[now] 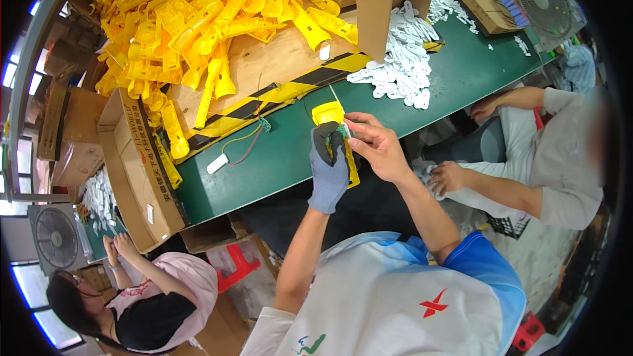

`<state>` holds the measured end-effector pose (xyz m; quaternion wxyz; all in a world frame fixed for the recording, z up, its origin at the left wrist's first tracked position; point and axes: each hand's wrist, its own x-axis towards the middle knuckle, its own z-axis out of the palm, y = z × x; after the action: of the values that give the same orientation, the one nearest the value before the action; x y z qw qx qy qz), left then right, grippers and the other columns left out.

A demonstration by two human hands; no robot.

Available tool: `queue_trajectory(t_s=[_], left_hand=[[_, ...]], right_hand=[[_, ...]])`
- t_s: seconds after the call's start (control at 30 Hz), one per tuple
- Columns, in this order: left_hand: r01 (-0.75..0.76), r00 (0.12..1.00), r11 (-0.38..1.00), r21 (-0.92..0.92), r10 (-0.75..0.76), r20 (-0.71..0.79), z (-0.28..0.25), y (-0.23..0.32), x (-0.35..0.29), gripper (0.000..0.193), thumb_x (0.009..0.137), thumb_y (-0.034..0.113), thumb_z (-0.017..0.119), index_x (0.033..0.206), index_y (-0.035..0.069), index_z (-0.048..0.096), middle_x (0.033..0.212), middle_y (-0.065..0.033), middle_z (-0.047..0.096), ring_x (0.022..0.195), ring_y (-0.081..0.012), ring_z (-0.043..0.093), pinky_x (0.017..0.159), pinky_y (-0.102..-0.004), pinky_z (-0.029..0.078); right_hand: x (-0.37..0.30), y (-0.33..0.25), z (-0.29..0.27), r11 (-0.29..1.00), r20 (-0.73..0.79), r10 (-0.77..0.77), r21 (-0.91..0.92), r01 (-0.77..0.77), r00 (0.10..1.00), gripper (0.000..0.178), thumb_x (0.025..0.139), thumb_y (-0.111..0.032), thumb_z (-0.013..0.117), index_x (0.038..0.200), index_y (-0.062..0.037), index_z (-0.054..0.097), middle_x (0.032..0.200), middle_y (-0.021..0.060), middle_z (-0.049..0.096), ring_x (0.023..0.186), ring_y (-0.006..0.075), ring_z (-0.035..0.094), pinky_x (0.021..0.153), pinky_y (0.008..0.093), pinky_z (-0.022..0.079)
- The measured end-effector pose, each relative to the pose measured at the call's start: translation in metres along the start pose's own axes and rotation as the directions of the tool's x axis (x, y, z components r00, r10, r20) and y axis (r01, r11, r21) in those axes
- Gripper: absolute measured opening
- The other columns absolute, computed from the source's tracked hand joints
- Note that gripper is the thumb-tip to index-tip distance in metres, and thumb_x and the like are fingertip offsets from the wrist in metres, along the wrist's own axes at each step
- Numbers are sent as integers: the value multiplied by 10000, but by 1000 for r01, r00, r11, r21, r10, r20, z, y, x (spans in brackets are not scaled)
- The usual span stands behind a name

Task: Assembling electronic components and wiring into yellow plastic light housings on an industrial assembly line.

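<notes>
My left hand (pixel 328 168), in a grey-blue glove with dark fingertips, is closed around a yellow plastic housing (pixel 328 113). The wide end of the housing points away from me, and its narrow end shows below the glove. Part of a green circuit board (pixel 340 133) shows at the gloved fingertips. My bare right hand (pixel 379 148) pinches a small white plastic piece (pixel 347 130) against the side of the housing. On the green bench to the left lies another white piece (pixel 217 163), joined by thin wires to a small green circuit board (pixel 264 124).
Yellow housings (pixel 198 20) are heaped behind a black-and-yellow striped edge (pixel 290 90). White plastic pieces (pixel 402 59) lie piled beside an upturned cardboard box (pixel 389 0). An open carton (pixel 142 171) stands left. Co-workers sit at right (pixel 560 151) and lower left (pixel 158 296).
</notes>
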<state>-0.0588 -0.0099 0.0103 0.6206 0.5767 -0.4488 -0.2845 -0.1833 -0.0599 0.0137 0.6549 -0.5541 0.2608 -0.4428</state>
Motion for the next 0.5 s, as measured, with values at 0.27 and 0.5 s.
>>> queue_trajectory(t_s=[0.27,0.5], left_hand=[[-27,995,1000,-4,28,98,4,-14,4,220,937,6,493,1155,25,467,1036,-96,522,931,-167,516,799,-306,456],[-16,990,1000,-27,19,143,0,-8,0,272,989,80,494,1249,12,451,1154,-105,518,1051,-186,513,917,-309,434]], right_hand=[[-3,-13,0,933,28,-77,-349,83,997,322,943,28,562,1262,53,602,1375,110,475,1046,115,580,874,242,484],[-16,-6,14,987,-143,-55,-155,33,988,329,950,14,557,1276,37,586,1354,122,490,1017,127,629,869,254,520]])
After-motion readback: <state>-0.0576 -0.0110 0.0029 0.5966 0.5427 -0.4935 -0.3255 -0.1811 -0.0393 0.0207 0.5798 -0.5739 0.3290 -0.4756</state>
